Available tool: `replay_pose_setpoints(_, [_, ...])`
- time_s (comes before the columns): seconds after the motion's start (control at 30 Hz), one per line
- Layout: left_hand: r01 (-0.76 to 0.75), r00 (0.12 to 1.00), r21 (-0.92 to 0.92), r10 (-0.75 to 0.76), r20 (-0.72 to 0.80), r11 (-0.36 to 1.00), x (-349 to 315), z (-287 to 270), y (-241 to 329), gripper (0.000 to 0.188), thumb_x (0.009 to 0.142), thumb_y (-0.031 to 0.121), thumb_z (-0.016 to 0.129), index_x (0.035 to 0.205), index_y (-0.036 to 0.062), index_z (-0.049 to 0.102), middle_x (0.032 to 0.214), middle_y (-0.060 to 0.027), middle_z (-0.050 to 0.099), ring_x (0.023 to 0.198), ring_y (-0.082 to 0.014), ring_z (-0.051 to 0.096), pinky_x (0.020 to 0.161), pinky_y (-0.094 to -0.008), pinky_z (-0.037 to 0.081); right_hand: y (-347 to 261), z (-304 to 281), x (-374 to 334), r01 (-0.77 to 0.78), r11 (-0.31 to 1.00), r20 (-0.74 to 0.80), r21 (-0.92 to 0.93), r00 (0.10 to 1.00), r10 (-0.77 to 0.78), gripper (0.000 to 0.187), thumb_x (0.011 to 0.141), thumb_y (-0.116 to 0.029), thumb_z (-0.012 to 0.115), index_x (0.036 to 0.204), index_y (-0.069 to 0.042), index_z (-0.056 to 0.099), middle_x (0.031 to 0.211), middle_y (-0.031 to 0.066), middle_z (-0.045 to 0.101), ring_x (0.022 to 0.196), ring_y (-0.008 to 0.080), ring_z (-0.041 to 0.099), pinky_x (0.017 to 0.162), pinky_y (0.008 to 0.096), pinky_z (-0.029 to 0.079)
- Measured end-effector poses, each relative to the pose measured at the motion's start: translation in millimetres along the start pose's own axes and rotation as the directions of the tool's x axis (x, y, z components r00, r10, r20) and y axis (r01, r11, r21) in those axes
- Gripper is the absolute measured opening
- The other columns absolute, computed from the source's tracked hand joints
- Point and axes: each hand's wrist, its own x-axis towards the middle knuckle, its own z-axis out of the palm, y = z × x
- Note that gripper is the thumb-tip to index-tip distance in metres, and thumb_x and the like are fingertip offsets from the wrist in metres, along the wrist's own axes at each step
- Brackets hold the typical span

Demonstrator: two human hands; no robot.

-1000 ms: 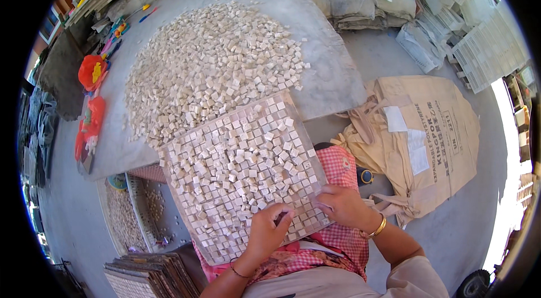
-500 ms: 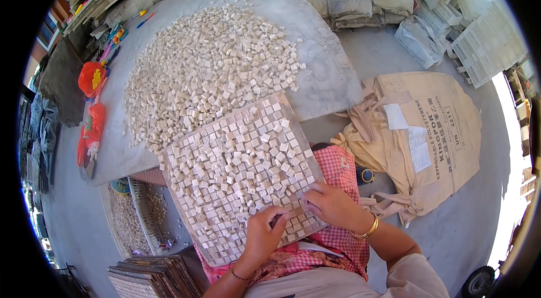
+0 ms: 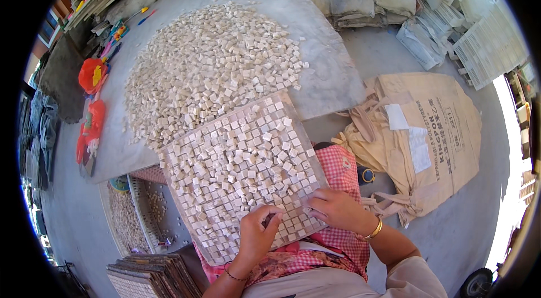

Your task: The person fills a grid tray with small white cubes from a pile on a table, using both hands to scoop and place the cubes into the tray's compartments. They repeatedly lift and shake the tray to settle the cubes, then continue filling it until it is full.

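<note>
Whitish cubes (image 3: 239, 154) crowd the tray (image 3: 295, 120); left fingers (image 3: 266, 209) and right fingers (image 3: 319, 203) half-curl, hold unclear.

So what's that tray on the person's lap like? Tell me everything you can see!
The tray is flat, roughly square and dull pinkish, maybe plastic, with thin walls making lots of little squares. Pale cubes fill many squares and lie jumbled on top; some squares near the right hand are bare. It sits turned at an angle, its far end overlapping the table in view. The left hand is at its near side.
</note>
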Motion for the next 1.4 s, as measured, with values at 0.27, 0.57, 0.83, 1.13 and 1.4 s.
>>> replay_pose_setpoints(0.27, [-0.002, 1.0, 0.001, 0.002, 0.014, 1.0, -1, 4, -6, 0.006, 0.084, 0.004, 0.061, 0.086, -0.0016, 0.064, 0.07, -0.0023, 0.058, 0.063, -0.0063, 0.051, 0.059, -0.0222, 0.043, 0, 4, 8, -0.098, 0.994, -0.093, 0.049, 0.99, 0.102, 0.018, 0.077, -0.012, 0.066, 0.093, -0.005, 0.06, 0.088, 0.0093, 0.058, 0.079, 0.0272, 0.059, 0.068, 0.0343, 0.049])
replay_pose_setpoints(0.57, [-0.173, 0.982, 0.095, 0.163, 0.099, 0.98, 8, 22, 10, 0.01, 0.081, 0.003, 0.06, 0.09, -0.0005, 0.064, 0.075, -0.0104, 0.058, 0.064, -0.0194, 0.055, 0.058, -0.0294, 0.044, 7, 13, 7, -0.047, 0.997, -0.068, 0.064, 0.996, 0.051, 0.02, 0.078, -0.008, 0.065, 0.097, -0.006, 0.06, 0.089, 0.0089, 0.059, 0.078, 0.0269, 0.059, 0.068, 0.035, 0.049])
replay_pose_setpoints(0.83, [-0.42, 0.896, 0.523, 0.432, 0.106, 0.742, 24, 37, 2, 0.026, 0.078, 0.004, 0.06, 0.103, 0.0011, 0.061, 0.078, -0.0155, 0.054, 0.073, -0.0333, 0.056, 0.062, -0.0412, 0.046, 2, -13, -7, -0.133, 0.936, -0.253, 0.325, 0.942, 0.222, 0.021, 0.079, -0.008, 0.062, 0.1, -0.003, 0.059, 0.083, 0.0135, 0.058, 0.076, 0.0307, 0.058, 0.068, 0.0368, 0.047])
replay_pose_setpoints(1.13, [-0.403, 0.898, 0.566, 0.429, 0.094, 0.72, 17, 52, -3, 0.028, 0.078, 0.001, 0.057, 0.106, -0.0039, 0.058, 0.079, -0.018, 0.053, 0.073, -0.0359, 0.054, 0.064, -0.0422, 0.045, 13, -6, -36, -0.165, 0.912, -0.31, 0.377, 0.905, 0.292, 0.017, 0.079, -0.009, 0.063, 0.094, -0.003, 0.06, 0.079, 0.014, 0.058, 0.071, 0.0311, 0.058, 0.065, 0.0372, 0.047])
replay_pose_setpoints(1.4, [-0.339, 0.925, 0.492, 0.378, 0.021, 0.802, 27, 56, 4, 0.017, 0.079, -0.001, 0.055, 0.096, -0.001, 0.056, 0.081, -0.0194, 0.053, 0.076, -0.0386, 0.053, 0.067, -0.0447, 0.044, 8, 0, -30, -0.144, 0.896, -0.308, 0.42, 0.906, 0.29, 0.012, 0.079, -0.011, 0.063, 0.089, -0.004, 0.061, 0.077, 0.0118, 0.061, 0.069, 0.0275, 0.06, 0.063, 0.0348, 0.047])
